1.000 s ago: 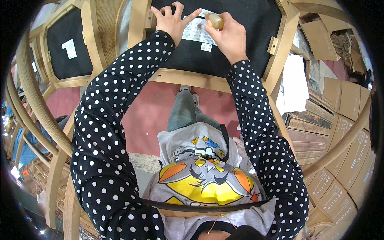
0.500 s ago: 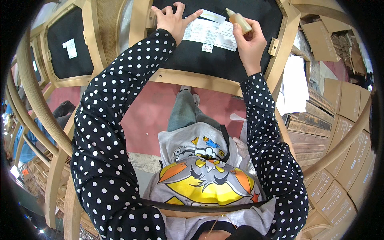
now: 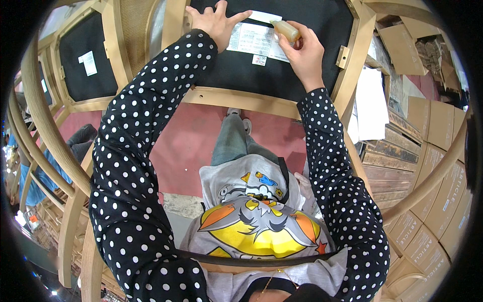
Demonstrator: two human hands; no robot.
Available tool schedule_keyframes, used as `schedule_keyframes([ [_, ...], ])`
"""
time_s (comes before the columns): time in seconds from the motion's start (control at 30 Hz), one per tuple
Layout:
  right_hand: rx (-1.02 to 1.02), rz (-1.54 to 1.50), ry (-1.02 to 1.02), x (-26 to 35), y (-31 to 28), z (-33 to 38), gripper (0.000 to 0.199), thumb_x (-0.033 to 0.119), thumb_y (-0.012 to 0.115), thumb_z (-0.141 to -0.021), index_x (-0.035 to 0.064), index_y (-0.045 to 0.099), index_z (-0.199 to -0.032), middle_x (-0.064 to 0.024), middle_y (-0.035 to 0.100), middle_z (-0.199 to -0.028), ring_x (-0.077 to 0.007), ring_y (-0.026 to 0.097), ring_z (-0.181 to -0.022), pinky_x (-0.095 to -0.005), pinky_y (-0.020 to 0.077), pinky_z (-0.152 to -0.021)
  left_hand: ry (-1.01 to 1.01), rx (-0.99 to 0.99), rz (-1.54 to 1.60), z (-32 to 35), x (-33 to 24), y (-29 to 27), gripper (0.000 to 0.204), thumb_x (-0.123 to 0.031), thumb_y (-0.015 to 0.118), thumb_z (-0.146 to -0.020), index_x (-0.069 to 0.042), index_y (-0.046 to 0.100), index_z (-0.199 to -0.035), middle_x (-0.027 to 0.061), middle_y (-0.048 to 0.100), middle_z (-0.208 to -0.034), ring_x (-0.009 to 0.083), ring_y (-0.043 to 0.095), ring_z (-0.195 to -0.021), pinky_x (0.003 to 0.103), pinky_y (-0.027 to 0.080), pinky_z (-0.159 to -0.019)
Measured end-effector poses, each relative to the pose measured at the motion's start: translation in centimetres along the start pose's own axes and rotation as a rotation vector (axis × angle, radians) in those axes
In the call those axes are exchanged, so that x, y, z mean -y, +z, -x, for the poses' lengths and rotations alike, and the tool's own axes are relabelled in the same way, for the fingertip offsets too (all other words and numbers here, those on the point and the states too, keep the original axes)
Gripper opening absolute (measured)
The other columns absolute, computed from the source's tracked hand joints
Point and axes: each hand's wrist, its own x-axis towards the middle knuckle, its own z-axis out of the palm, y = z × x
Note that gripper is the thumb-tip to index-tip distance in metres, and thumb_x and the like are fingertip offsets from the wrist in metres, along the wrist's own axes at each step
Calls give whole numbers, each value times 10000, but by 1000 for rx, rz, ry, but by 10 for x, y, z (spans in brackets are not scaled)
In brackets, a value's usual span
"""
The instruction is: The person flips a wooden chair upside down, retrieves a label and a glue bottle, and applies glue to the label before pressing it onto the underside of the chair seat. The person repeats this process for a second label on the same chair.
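A small squeeze bottle of amber liquid lies in the grip of my right hand, its nozzle pointing to the upper left. Beneath its tip is a narrow white label strip, and a wider printed label sits just below. Both are on the black fabric underside of a wooden chair seat. My left hand rests with fingers spread at the fabric's left side, one fingertip touching the strip's left end. A small square sticker hangs at the printed label's lower edge.
The seat's light wooden frame borders the fabric. Another upturned chair stands at left, with curved wooden legs near my left arm. To the right are white paper sheets, stacked wooden boards and cardboard boxes.
My right hand has moved left and slightly down with the bottle, whose nozzle is now nearer the strip's right end. My left hand has barely shifted.
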Motion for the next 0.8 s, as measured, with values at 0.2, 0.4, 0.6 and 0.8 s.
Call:
schedule_keyframes([
  [0.2,-39,71,18,0,-2,3,384,246,796,-833,9,715,-1125,-122,703,-942,-175,680,-724,-291,557,-682,-20,127,166,-1,2,-20,512,-355,479,-1028,-403,418,-1533,174,521,-1363,345,599,-1185,716,273,-1063],
  [0.4,-93,-129,213,-8,-4,4,347,242,779,-877,-3,711,-1113,-103,746,-963,-128,692,-795,-274,562,-724,-18,154,157,-3,2,-21,527,-371,470,-1029,-396,395,-1550,189,496,-1420,359,588,-1216,716,271,-1066],
  [0.6,-22,-726,441,-20,-7,2,346,185,697,-958,11,628,-1250,-74,713,-1048,-109,675,-891,-246,542,-773,-12,160,208,-3,5,-32,528,-401,479,-1015,-376,412,-1538,210,491,-1419,376,580,-1231,693,310,-1062],
  [0.8,-73,-765,367,-23,-7,-3,422,177,682,-966,28,538,-1334,-93,692,-1118,-130,675,-933,-268,558,-787,33,180,520,-10,33,-49,492,-252,574,-917,-256,540,-1407,245,574,-1269,417,608,-1170,553,471,-1002],
])
